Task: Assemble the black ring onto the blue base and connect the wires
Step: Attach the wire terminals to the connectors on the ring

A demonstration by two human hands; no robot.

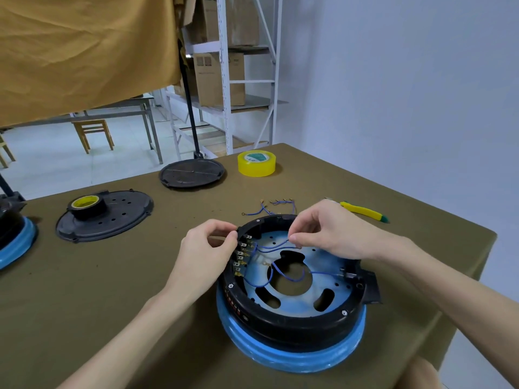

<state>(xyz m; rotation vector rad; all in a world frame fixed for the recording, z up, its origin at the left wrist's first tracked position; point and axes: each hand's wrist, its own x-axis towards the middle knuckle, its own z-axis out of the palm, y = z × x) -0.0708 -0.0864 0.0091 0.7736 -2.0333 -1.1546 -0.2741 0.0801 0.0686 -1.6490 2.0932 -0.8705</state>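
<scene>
The black ring [295, 327] sits on the blue base [295, 357] at the table's near right. Thin blue wires [269, 279] with metal terminals loop over the pale blue plate inside the ring, several running to a row of terminals on the ring's left inner wall. My left hand [205, 248] has its fingers curled at the ring's upper left rim, fingertips pinched by the terminal row. My right hand [328, 231] reaches over the far rim and pinches a blue wire [276, 244] inside the ring. More loose blue wires [269, 207] lie just behind the ring.
A black perforated cover [123, 217] with a black-and-yellow tape roll [87, 206] lies at left; another black cover [192, 173] and a yellow tape roll [256, 163] at the back. A yellow screwdriver [365, 211] lies at right. A second blue-and-black unit [14, 240] is at the left edge.
</scene>
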